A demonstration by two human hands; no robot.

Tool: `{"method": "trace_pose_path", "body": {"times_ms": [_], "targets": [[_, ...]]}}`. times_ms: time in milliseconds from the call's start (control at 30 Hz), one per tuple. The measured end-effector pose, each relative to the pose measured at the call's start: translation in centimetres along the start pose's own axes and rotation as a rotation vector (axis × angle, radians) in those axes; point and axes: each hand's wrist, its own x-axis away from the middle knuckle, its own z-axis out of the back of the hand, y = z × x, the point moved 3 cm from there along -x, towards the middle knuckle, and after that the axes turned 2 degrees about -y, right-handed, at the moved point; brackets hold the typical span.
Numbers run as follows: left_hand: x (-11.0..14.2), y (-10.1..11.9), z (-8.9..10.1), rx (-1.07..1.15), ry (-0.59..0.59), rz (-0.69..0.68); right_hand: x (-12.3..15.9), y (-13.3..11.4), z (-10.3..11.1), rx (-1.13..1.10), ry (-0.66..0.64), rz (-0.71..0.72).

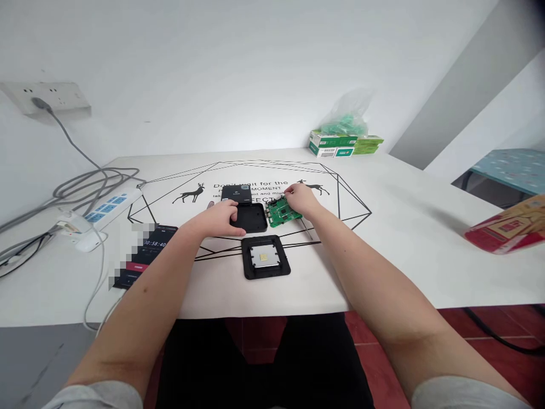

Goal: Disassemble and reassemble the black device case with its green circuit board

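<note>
My right hand [301,199] pinches the far right edge of a green circuit board [283,212], which is tilted above the table. A thin dark wire or rod [306,229] shows below the board, partly behind my forearm. To the left, my left hand [219,219] grips the left side of a shallow black plastic case [252,218], its thumb along the near edge. Behind that case lies a black square cover [237,194] with small printing. Closer to me is a black housing part [266,257] with a silver metal plate and a pale square pad in its middle.
A phone [147,255] showing a timer lies beside my left forearm. Farther left are a power strip [108,213] and grey cables [80,177]. Green-and-white boxes [334,143] with a plastic bag [347,116] stand by the wall. A red package [506,230] is at the right.
</note>
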Motion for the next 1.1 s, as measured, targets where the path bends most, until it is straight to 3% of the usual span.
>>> {"method": "trace_pose_path", "body": {"times_ms": [400,600,700,933,1000,1100], "targets": [[-1.0,1.2,-1.5,0.022,0.104,-0.078,0.8,0.0,1.0,0.422,-0.089,0.004],[-0.5,0.4,-0.8,0.112,0.155,-0.056,1.0,0.2,1.2,0.538,-0.136,-0.003],[0.0,-0.5,0.4,0.132,0.281,-0.063,1.0,0.3,1.4,0.571,-0.151,-0.023],[0.9,-2.5,3.1,0.146,0.652,0.098,0.7,1.9,3.1,0.601,-0.178,-0.108],[1.3,-2.6,3.5,0.185,0.658,0.15,0.5,2.6,3.7,0.589,-0.192,-0.135],[1.6,-1.6,3.4,0.23,0.52,0.112,0.1,3.1,4.2,0.549,-0.165,-0.118]]}}
